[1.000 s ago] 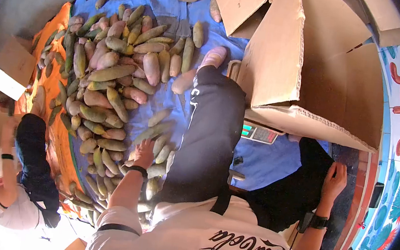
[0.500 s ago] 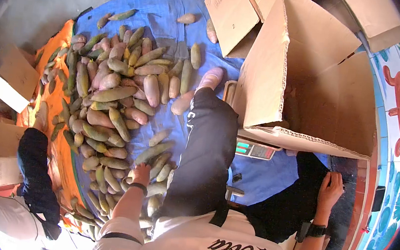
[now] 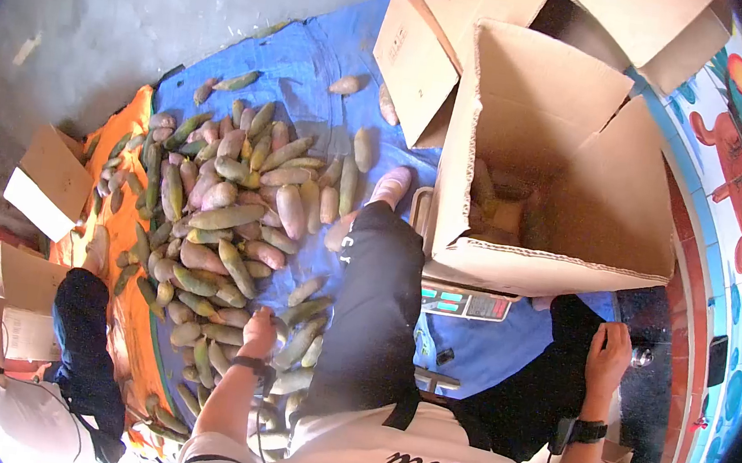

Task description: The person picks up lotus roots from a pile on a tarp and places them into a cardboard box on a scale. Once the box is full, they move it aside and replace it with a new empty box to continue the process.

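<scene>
My left hand [image 3: 260, 332] reaches down into a pile of long green and pinkish radishes [image 3: 224, 217]. Its fingers are curled, and the back of the hand hides whatever lies under them. One green radish [image 3: 305, 309] lies just right of the fingertips. My right hand [image 3: 609, 352] rests at my right knee, loosely closed, with nothing visible in it. In front of me a large open cardboard box [image 3: 559, 269] stands on a digital scale [image 3: 465, 304]; some radishes [image 3: 498, 205] show in its shadowed bottom.
A blue tarp [image 3: 316, 70] lies under the pile, beside an orange sheet [image 3: 115, 230] with more radishes. At far left another person [image 3: 82, 354] is seated near cardboard boxes [image 3: 52, 181]. More boxes [image 3: 413, 67] stand behind the scale. A painted wall [image 3: 734, 181] borders the right.
The view has tilted, shifting the scene and showing more of the big box's inside. My left hand has moved slightly left across the radishes. My right hand stays at the knee.
</scene>
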Demonstrator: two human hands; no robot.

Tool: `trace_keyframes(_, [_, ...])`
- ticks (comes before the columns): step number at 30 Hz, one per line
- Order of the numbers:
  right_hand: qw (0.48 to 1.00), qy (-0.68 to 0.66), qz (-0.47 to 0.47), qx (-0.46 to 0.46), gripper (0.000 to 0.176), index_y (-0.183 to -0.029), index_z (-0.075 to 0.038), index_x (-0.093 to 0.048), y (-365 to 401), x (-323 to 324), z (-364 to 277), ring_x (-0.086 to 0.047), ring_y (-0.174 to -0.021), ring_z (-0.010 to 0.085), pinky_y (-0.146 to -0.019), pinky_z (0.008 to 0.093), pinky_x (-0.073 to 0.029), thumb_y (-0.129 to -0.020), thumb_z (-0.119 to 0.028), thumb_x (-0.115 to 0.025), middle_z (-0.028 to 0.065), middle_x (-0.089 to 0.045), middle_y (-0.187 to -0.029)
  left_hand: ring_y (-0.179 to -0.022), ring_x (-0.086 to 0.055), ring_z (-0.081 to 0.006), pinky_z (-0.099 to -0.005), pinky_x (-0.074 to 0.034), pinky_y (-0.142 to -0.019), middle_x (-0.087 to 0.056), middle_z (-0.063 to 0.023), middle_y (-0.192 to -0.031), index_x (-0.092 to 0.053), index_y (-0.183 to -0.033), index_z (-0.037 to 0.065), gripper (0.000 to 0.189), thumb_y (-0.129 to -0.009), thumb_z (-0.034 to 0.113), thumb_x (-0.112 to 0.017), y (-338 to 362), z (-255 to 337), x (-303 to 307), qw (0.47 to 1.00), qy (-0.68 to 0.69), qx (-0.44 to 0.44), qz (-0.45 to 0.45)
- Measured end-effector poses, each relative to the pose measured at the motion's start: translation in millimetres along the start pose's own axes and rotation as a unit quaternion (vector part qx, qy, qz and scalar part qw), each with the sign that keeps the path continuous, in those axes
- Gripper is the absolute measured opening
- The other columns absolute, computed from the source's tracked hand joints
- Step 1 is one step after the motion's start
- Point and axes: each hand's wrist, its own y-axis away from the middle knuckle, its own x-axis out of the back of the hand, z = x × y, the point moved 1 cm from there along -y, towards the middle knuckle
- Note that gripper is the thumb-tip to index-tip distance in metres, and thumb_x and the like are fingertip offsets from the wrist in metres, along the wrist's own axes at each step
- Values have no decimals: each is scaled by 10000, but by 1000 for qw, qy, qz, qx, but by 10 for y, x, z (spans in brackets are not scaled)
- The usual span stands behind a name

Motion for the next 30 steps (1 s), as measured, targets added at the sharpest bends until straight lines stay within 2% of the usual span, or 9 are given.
trace_keyframes(2, [1000, -6, 11, -9, 71, -801, 3, -549, 2, 28, -47, -546, -732, 359, -645, 437, -440, -848, -48, -565, 163, -555, -798, -970, -587, -353, -441, -474, -828, -607, -157, -1009, -544, -1051, 98, 340, -744, 136, -684, -184, -89, -39, 992, 111, 12, 50])
trace_keyframes(5, [1000, -17, 23, -12, 77, -793, 3, -550, 33, 5, 29, -546, -721, 355, -637, 436, -441, -845, -51, -570, 161, -558, -788, -948, -581, -375, -438, -470, -825, -613, -163, -999, -545, -1046, 83, 336, -743, 133, -682, -183, 389, 619, 978, 164, 14, 128])
trace_keyframes(7, [999, -23, 30, -8, 78, -790, 3, -552, 51, 3, 61, -547, -715, 353, -634, 437, -441, -843, -51, -573, 160, -559, -782, -916, -591, -352, -418, -471, -821, -616, -161, -972, -543, -1064, 62, 344, -748, 96, -671, -221, 565, 898, 955, 200, -66, 211])
trace_keyframes(9, [998, -36, 45, -8, 82, -782, 4, -551, 54, 20, 47, -546, -707, 356, -628, 438, -441, -840, -50, -575, 163, -560, -772, -897, -604, -259, -369, -485, -812, -607, -122, -999, -528, -1095, 33, 314, -803, 71, -638, -241, 818, 1288, 893, 336, -84, 287])
trace_keyframes(12, [998, -35, 54, -8, 78, -783, 2, -551, 82, 4, 89, -546, -709, 359, -629, 439, -441, -838, -48, -573, 166, -561, -772, -973, -572, -182, -334, -493, -864, -556, -94, -1090, -489, -1143, 7, 259, -902, 74, -557, -67, 1338, 1944, 734, 617, -91, 269])
trace_keyframes(16, [997, -40, 69, -3, 82, -776, 1, -547, 111, 9, 124, -546, -716, 359, -627, 439, -441, -833, -49, -578, 167, -561, -775, -1074, -541, -205, -382, -474, -938, -533, -104, -1125, -471, -1168, 19, 256, -932, 94, -537, 135, 1893, 2579, 615, 704, -202, 292])
trace_keyframes(21, [997, -48, 64, -23, 84, -770, -3, -548, 135, 16, 136, -545, -709, 359, -618, 439, -435, -827, -51, -586, 162, -553, -767, -1140, -526, -241, -442, -441, -997, -530, -122, -1188, -476, -1188, 28, 248, -946, 74, -502, 381, 2535, 2926, 541, 739, -311, 255])
trace_keyframes(25, [996, -57, 67, -28, 82, -769, -5, -548, 153, -5, 178, -545, -710, 357, -618, 437, -434, -826, -50, -585, 160, -550, -767, -1118, -538, -200, -391, -424, -1004, -557, -100, -1200, -500, -1183, 49, 259, -925, 34, -525, 570, 3040, 2910, 558, 715, -378, 183])
trace_keyframes(30, [995, -52, 80, -19, 83, -768, 0, -546, 171, 7, 195, -544, -704, 356, -613, 438, -433, -827, -45, -585, 161, -546, -767, -1071, -575, -193, -323, -459, -930, -594, -109, -1187, -571, -1102, 31, 283, -842, -81, -569, 583, 3378, 2682, 701, 500, -454, 229])
